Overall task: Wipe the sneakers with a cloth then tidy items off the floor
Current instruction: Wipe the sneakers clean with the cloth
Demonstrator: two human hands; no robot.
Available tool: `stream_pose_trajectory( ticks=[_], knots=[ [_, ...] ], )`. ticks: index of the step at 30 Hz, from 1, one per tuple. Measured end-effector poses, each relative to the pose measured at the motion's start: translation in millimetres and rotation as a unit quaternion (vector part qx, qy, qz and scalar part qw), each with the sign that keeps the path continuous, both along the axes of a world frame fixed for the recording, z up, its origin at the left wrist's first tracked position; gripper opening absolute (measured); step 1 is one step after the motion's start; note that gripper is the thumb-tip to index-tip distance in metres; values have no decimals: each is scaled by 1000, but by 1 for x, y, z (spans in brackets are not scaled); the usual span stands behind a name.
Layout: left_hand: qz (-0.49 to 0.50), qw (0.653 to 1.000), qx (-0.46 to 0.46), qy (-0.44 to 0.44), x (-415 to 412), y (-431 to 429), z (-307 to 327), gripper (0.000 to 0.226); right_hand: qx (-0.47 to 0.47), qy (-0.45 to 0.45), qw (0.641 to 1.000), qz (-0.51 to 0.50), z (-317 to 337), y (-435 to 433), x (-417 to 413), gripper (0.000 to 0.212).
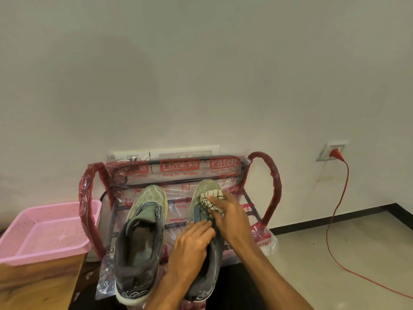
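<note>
Right hand (pixel 231 217) around cloth (pixel 213 198), left hand (pixel 193 241) around sneaker (pixel 202 190); pink basket (pixel 44 253) beside rack (pixel 274 182).

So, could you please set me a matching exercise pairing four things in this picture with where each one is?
Things: 1 cloth; 2 basket; 3 cable; 4 right sneaker.
Places: A plugged into the wall socket; B in the right hand; C left of the rack; D held by the left hand.
Pairs: 1-B; 2-C; 3-A; 4-D.
</note>
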State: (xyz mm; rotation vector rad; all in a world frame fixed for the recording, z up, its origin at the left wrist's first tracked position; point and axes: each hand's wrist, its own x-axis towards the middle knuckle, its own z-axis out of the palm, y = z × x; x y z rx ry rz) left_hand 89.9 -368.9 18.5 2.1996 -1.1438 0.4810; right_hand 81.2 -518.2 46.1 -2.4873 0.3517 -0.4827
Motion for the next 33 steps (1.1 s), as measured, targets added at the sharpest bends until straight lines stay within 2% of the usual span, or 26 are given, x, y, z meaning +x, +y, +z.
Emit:
stream_pose_trajectory(
  ticks=[4,6,8,10,14,19,22,23,27,29,31,33],
  knots=[
    [-27,999,19,-22,1,-2,0,42,-77,-2,996,-39,19,-14,18,39],
    [-29,999,17,-24,4,-2,-1,38,-121,-2,993,13,21,-4,23,38],
    [-41,999,16,-27,3,-1,0,24,-205,-7,973,106,13,9,16,36],
    [-45,998,24,-43,0,-1,1,21,-259,-8,957,130,10,1,12,38],
    [-35,997,52,-52,0,-4,4,46,-238,27,969,52,16,-23,22,44],
    [-30,998,40,-48,1,-3,3,44,-304,38,943,129,6,-13,10,55],
    [-42,995,43,-74,0,-5,4,31,-268,48,961,40,16,-38,16,54],
    [-41,996,42,-68,1,-5,4,34,-255,57,965,19,17,-36,15,54],
    [-41,998,43,-27,1,-4,6,47,-291,58,948,115,4,-11,1,57],
    [-40,997,55,-41,1,-5,7,47,-302,66,948,79,7,-21,0,59],
    [-39,996,59,-49,1,-6,8,47,-270,104,957,23,14,-31,4,57],
    [-38,997,53,-43,3,-6,8,47,-260,107,960,10,18,-20,5,56]
  ],
)
